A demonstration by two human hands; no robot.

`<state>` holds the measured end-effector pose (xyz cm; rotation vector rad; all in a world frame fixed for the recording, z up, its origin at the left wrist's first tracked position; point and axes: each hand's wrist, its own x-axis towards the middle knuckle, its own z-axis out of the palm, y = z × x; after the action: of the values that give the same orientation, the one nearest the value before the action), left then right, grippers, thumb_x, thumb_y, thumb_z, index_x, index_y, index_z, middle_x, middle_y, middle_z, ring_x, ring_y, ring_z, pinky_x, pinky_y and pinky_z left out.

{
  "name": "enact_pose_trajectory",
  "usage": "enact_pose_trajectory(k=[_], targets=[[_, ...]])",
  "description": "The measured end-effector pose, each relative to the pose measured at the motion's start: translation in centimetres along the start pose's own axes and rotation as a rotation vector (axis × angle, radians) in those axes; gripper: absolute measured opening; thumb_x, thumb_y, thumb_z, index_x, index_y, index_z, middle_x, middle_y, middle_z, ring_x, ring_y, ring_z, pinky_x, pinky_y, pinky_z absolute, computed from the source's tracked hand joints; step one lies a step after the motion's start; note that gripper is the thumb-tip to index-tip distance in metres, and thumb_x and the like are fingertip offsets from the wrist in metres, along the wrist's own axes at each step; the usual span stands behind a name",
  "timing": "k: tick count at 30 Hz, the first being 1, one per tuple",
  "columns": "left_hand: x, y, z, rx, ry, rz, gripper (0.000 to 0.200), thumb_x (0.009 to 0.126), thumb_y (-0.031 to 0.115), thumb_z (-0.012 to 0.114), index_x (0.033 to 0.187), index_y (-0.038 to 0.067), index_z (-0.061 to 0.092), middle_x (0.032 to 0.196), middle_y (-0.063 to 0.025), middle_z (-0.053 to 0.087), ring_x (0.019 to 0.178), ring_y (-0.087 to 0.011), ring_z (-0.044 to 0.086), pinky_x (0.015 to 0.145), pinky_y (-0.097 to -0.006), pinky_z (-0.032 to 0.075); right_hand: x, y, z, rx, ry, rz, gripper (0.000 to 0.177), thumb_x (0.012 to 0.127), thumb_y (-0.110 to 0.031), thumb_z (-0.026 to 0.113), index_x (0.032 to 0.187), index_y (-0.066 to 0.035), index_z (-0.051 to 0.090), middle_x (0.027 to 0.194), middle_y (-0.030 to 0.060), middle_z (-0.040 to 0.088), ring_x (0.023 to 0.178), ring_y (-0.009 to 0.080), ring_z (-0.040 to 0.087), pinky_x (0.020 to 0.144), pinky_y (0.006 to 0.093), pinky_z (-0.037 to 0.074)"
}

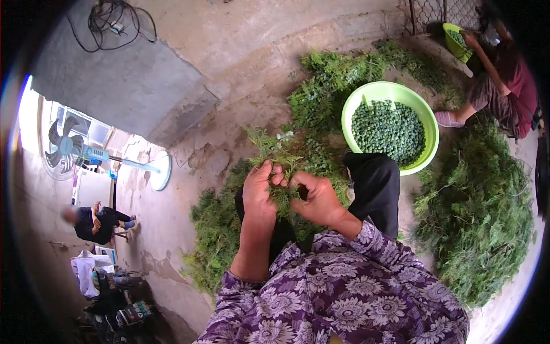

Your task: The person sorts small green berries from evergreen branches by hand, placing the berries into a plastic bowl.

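Observation:
My left hand (260,189) is closed on a feathery green conifer sprig (269,148), whose tip sticks up past the fingers. Close beside it, my right hand (319,199) is curled with thumb and forefinger pinched at the greenery; what sits inside the pinch is hidden. Right of my knee stands a light green basin (347,123) holding many small round green cones (389,129). Cut branches (220,221) lie under and around my hands, and another heap of branches (326,86) spreads beyond them.
A large branch pile (475,212) lies at the right. At upper right a person (518,94) sits by another green basin (456,54). On the left are a standing fan (66,146), a seated person (100,222) and a black cable (114,26).

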<state>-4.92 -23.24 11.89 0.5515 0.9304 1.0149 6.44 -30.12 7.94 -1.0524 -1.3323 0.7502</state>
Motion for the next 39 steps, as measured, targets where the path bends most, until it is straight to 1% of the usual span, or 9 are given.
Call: enact_pose_trajectory(k=[3, 5, 6, 10, 14, 17, 27, 33, 39], targets=[[0.7, 1.0, -1.2, -0.013, -0.071, 0.086, 0.008, 0.085, 0.011, 0.048, 0.082, 0.004, 0.046, 0.068, -0.005, 0.048, 0.052, -0.0122, 0.038, 0.05, -0.0287, 0.034, -0.6, 0.7, -0.5, 0.299, -0.066, 0.1, 0.013, 0.068, -0.002, 0.058, 0.077, -0.006, 0.049, 0.057, -0.0006, 0.046, 0.047, 0.0053, 0.046, 0.039, 0.0211, 0.033], [1.4, 2.1, -2.4, -0.06, -0.118, 0.123, 0.008, 0.085, 0.012, 0.048, 0.081, 0.005, 0.046, 0.067, -0.0047, 0.047, 0.052, -0.0119, 0.038, 0.049, -0.0284, 0.033, -1.0, -0.4, -1.8, 0.662, -0.188, 0.604, 0.008, 0.072, -0.003, 0.054, 0.079, -0.006, 0.05, 0.06, -0.0005, 0.05, 0.046, 0.0072, 0.047, 0.037, 0.0203, 0.034], [1.3, 2.6, -2.5, 0.012, -0.166, 0.134, 0.01, 0.085, 0.012, 0.048, 0.08, 0.004, 0.046, 0.067, -0.0045, 0.047, 0.051, -0.0116, 0.038, 0.049, -0.0284, 0.033, -1.0, -0.3, -2.5, 0.746, -0.2, 0.722, 0.008, 0.074, -0.004, 0.051, 0.082, -0.004, 0.05, 0.067, 0.0038, 0.055, 0.049, 0.0092, 0.05, 0.037, 0.0202, 0.035], [-0.3, 2.8, -1.8, 0.163, -0.156, 0.176, 0.017, 0.085, 0.016, 0.05, 0.072, 0.005, 0.046, 0.059, -0.0028, 0.043, 0.047, -0.0105, 0.036, 0.046, -0.027, 0.032, -0.5, 1.0, -4.6, 1.087, -0.129, 0.713, 0.011, 0.078, -0.008, 0.052, 0.088, -0.004, 0.051, 0.075, 0.0048, 0.055, 0.057, 0.0112, 0.054, 0.04, 0.0177, 0.037], [-1.6, 2.5, -1.1, 0.274, -0.127, 0.178, 0.021, 0.083, 0.018, 0.053, 0.067, 0.006, 0.046, 0.051, -0.0007, 0.039, 0.043, -0.0097, 0.033, 0.043, -0.0261, 0.03, 0.3, 1.5, -5.9, 0.983, -0.004, 0.609, 0.015, 0.084, -0.02, 0.054, 0.085, -0.005, 0.051, 0.075, 0.0029, 0.055, 0.057, 0.0079, 0.053, 0.04, 0.0175, 0.036], [-2.3, 2.3, -1.0, 0.307, -0.122, 0.152, 0.019, 0.081, 0.018, 0.055, 0.068, 0.007, 0.047, 0.05, -0.0004, 0.038, 0.042, -0.0091, 0.033, 0.042, -0.0259, 0.029, 0.6, 1.4, -6.0, 0.913, 0.003, 0.567, 0.013, 0.083, -0.019, 0.055, 0.085, -0.007, 0.05, 0.079, 0.0038, 0.056, 0.056, 0.0064, 0.05, 0.04, 0.0157, 0.033], [-3.2, 2.0, -1.3, 0.469, -0.133, 0.093, 0.013, 0.08, 0.016, 0.056, 0.077, 0.004, 0.052, 0.047, 0.0001, 0.037, 0.038, -0.01, 0.032, 0.04, -0.0268, 0.028, 2.5, 1.5, -4.1, 0.841, -0.105, 0.538, 0.039, 0.084, -0.031, 0.053, 0.11, -0.002, 0.046, 0.085, 0.001, 0.052, 0.065, 0.0087, 0.057, 0.046, 0.0165, 0.041], [-3.4, 1.4, -0.7, 0.457, -0.1, 0.102, 0.01, 0.074, 0.009, 0.063, 0.073, 0.001, 0.058, 0.047, 0.0006, 0.041, 0.036, -0.0086, 0.034, 0.037, -0.025, 0.028, 2.9, 0.7, -3.4, 0.795, -0.23, 0.561, 0.027, 0.082, -0.032, 0.056, 0.093, -0.007, 0.055, 0.072, -0.0055, 0.048, 0.055, 0.0032, 0.049, 0.046, 0.0144, 0.04], [-3.2, 1.1, -0.7, 0.429, -0.088, 0.085, 0.008, 0.074, 0.008, 0.063, 0.074, 0.001, 0.059, 0.048, 0.0007, 0.043, 0.037, -0.008, 0.034, 0.036, -0.0245, 0.028, 2.8, 0.3, -3.1, 0.663, -0.066, 0.667, 0.019, 0.081, -0.024, 0.059, 0.084, -0.005, 0.057, 0.061, -0.0052, 0.047, 0.048, 0.0023, 0.043, 0.039, 0.0159, 0.033]])
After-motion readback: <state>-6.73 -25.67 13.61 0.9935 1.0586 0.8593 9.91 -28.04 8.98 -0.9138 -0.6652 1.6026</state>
